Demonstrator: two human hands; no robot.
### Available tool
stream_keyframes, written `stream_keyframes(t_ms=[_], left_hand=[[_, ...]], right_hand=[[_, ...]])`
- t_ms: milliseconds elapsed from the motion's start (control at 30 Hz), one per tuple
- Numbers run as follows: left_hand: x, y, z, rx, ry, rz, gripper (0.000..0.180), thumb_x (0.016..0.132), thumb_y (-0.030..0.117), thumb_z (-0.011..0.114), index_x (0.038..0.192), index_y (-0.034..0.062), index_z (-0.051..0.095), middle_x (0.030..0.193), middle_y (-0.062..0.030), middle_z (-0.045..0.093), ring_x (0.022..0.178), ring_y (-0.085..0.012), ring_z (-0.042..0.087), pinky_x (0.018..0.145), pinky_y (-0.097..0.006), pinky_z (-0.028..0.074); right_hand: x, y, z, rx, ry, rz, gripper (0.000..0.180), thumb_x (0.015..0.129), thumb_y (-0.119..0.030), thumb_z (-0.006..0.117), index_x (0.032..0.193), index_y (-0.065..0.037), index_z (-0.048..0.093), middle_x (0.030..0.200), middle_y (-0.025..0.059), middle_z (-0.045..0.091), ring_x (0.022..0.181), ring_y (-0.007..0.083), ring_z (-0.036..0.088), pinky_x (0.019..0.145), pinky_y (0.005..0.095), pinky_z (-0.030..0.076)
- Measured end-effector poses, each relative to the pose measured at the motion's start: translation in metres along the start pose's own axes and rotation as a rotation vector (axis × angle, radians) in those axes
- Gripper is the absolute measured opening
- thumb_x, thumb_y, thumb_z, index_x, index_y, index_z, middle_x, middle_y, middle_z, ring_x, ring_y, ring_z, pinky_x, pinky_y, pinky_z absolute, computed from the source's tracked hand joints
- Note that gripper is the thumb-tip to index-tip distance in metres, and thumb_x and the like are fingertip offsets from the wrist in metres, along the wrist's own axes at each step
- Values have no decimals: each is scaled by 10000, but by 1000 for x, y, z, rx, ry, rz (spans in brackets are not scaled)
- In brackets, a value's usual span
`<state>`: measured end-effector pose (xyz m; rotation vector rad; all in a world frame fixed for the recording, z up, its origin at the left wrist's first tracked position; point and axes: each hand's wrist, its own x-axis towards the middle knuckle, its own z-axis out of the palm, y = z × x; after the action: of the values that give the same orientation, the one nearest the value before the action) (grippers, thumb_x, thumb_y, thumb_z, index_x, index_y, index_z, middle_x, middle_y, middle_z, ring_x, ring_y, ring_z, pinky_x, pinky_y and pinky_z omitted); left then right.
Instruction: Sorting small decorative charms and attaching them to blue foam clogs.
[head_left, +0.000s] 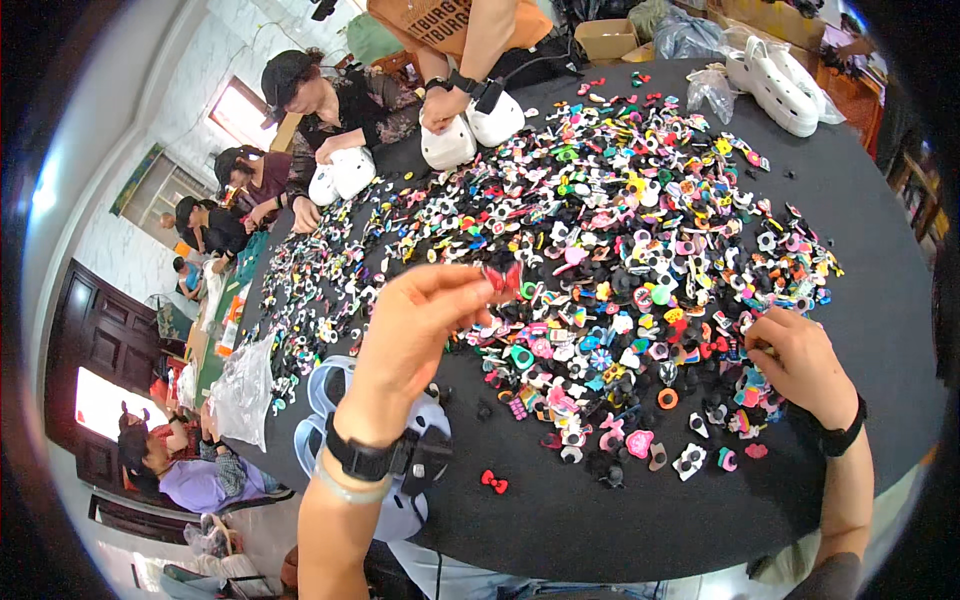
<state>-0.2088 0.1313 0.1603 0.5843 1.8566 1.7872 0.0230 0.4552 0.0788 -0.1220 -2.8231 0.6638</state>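
Raised over the heap, my left hand [425, 325] pinches a red bow charm [503, 280] between thumb and fingertips. My right hand [805, 365] rests at the right edge of the pile of shoe charms [600, 270], fingers curled in among them; whatever they grip is hidden. Below my left wrist, and partly covered by it, lies a pair of light blue clogs [405, 510]. Another red bow charm [493, 482] sits alone on the black tabletop, to the right of the clogs.
White clogs [775, 88] stand at the far right of the black table [640, 530]. A clear plastic bag [245, 390] lies at its left edge. Across the table, other people's hands [445, 105] work on white clogs [345, 175]. A cardboard box [606, 40] is behind.
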Motion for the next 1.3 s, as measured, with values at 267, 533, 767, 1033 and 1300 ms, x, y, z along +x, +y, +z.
stream_keyframes(t_ms=[267, 533, 767, 1033, 1300], left_hand=[[-74, -32, 45, -370, -366, -394, 203, 882, 30, 684, 1071, -13, 624, 1026, -147, 712, 942, -195, 692, 812, -265, 520], [-71, -53, 104, -51, -566, -344, 172, 886, 49, 689, 1031, -3, 614, 977, -56, 687, 932, -116, 664, 799, -240, 514], [-56, -60, 105, 1, -630, -305, 168, 897, 104, 708, 1022, 16, 637, 959, -33, 695, 900, -88, 660, 734, -219, 489], [27, -33, 76, 528, -573, 2, 276, 893, 231, 711, 1081, 43, 635, 1021, -42, 680, 933, -116, 640, 746, -272, 511], [199, -88, -50, 1109, 28, 213, 320, 805, 99, 650, 1119, 48, 692, 1031, -146, 695, 891, -230, 666, 790, -333, 532]], right_hand=[[-16, -48, -20, 453, -128, -121, 378, 771, -102, 789, 1119, -80, 643, 932, 44, 713, 724, 195, 658, 650, 325, 496], [-28, -64, 9, 1028, -373, -28, 338, 881, -107, 728, 1192, -31, 621, 986, 64, 715, 737, 104, 666, 649, 254, 516], [-21, -64, 8, 1098, -440, 135, 161, 907, -42, 678, 1059, 9, 676, 918, 72, 700, 752, 109, 680, 658, 241, 544], [-14, -42, 7, 919, -286, 106, 100, 855, -41, 722, 954, -39, 731, 846, 40, 710, 705, 79, 647, 591, 222, 480], [0, -27, 10, 883, -203, 181, 62, 840, -26, 721, 901, -28, 718, 806, 22, 693, 698, 66, 608, 640, 231, 484]])
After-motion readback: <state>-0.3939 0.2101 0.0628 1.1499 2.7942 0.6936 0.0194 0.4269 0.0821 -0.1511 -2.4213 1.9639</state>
